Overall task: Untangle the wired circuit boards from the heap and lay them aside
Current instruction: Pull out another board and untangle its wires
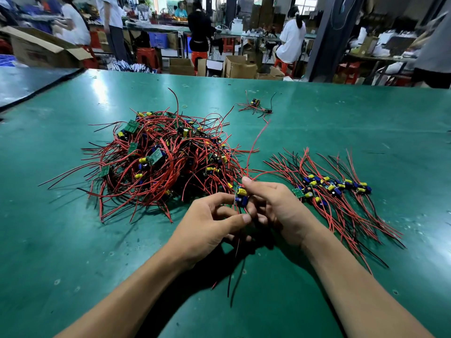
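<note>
A green table fills the view, seen from above by the person working at it. Left of centre lies a heap of small circuit boards, knotted together by long red and black wires that stick out on every side. Just in front of the heap's near right edge, two bare forearms reach in and the hands meet. The left hand has its fingers curled, with thumb and fingertips pinching thin wires that hang down toward the table. Between the two hands, lifted off the surface, sits one small board with a yellow and a blue part on it. The right hand is curled against that board, its forefinger raised and pinching a red wire that runs away across the table; exactly which fingers bear the board's weight is hard to make out. Farther back, a stray board lies alone with its wires. To the right, well apart from the heap, a row of boards rests side by side, wires fanned out.
</note>
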The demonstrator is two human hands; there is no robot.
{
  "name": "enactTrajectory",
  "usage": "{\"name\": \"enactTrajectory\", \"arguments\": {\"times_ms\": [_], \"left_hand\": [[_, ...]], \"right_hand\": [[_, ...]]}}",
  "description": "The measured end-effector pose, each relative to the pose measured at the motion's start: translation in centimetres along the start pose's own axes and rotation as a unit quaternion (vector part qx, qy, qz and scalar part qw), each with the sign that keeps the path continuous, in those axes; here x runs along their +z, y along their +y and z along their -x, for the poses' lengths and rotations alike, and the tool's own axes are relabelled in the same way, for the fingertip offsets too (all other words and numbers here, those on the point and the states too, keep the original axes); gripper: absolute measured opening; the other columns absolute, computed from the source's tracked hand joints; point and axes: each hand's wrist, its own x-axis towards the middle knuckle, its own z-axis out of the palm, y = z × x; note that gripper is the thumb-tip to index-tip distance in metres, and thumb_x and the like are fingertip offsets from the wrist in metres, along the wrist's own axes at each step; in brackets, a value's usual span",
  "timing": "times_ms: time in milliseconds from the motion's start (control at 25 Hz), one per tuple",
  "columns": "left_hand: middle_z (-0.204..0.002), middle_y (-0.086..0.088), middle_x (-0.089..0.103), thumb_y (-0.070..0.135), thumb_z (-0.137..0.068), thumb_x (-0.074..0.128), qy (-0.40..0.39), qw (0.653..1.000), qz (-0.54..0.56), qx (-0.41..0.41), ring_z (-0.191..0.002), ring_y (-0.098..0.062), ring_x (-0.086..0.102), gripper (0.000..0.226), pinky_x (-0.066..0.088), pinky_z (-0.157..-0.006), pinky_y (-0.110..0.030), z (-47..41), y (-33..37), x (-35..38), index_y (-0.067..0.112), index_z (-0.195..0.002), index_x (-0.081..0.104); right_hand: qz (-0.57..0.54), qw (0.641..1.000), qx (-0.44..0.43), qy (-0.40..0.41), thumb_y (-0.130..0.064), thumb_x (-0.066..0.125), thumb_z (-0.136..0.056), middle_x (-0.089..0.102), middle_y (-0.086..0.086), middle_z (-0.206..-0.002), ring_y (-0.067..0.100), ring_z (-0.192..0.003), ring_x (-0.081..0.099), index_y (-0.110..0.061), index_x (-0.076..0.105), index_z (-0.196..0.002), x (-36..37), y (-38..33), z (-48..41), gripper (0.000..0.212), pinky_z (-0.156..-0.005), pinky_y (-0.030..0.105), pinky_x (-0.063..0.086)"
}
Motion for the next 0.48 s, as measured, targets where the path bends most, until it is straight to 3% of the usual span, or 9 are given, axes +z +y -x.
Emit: {"name": "enactTrajectory", "arguments": {"times_ms": [120, 240, 360, 480], "left_hand": [[-0.075, -0.013, 0.072, 0.003, -0.084, 0.071, -0.009, 1.0, 0.016, -0.004, -0.066, -0.028, 0.071, 0.015, 0.053, -0.055, -0.025, 0.05, 0.0, -0.13, 0.003, -0.097, 0.063], [-0.073, -0.009, 0.071, 0.005, -0.085, 0.069, -0.016, 1.0, 0.025, -0.007, -0.064, -0.023, 0.069, 0.014, 0.053, -0.055, -0.025, -0.03, -0.05, -0.15, 0.002, -0.095, 0.061], [-0.086, -0.013, 0.072, 0.024, -0.082, 0.069, -0.007, 0.999, 0.043, -0.006, -0.066, -0.021, 0.067, 0.031, 0.055, -0.056, -0.027, -0.13, 0.1, 0.18, 0.004, -0.105, 0.065], [-0.088, -0.014, 0.071, 0.025, -0.085, 0.066, 0.007, 0.998, 0.064, -0.006, -0.066, -0.026, 0.07, 0.029, 0.055, -0.055, -0.025, -0.14, 0.28, 0.15, 0.009, -0.108, 0.068]], "right_hand": [[0.0, 0.999, -0.037, 0.029, -0.036, 0.068, -0.09, 0.047, 0.001, -0.059, 0.01, -0.043, 0.032, -0.002, 0.07, -0.087, -0.21, 0.25, -0.21, 0.034, -0.037, 0.017, 0.025], [-0.004, 0.998, -0.052, 0.036, -0.027, 0.07, -0.088, 0.047, 0.002, -0.062, 0.009, -0.043, 0.031, -0.009, 0.076, -0.091, -0.54, 0.05, -0.3, 0.02, -0.037, 0.016, 0.023], [-0.016, 0.999, -0.024, -0.018, -0.032, 0.076, -0.079, 0.057, 0.007, -0.066, 0.012, -0.047, 0.044, -0.009, 0.073, -0.088, -0.61, -0.04, 0.04, 0.025, -0.043, 0.018, 0.036], [-0.016, 0.998, -0.014, -0.06, -0.026, 0.071, -0.09, 0.062, 0.014, -0.074, 0.019, -0.057, 0.058, -0.001, 0.07, -0.098, -0.4, 0.13, 0.34, 0.026, -0.05, 0.023, 0.047]]}}
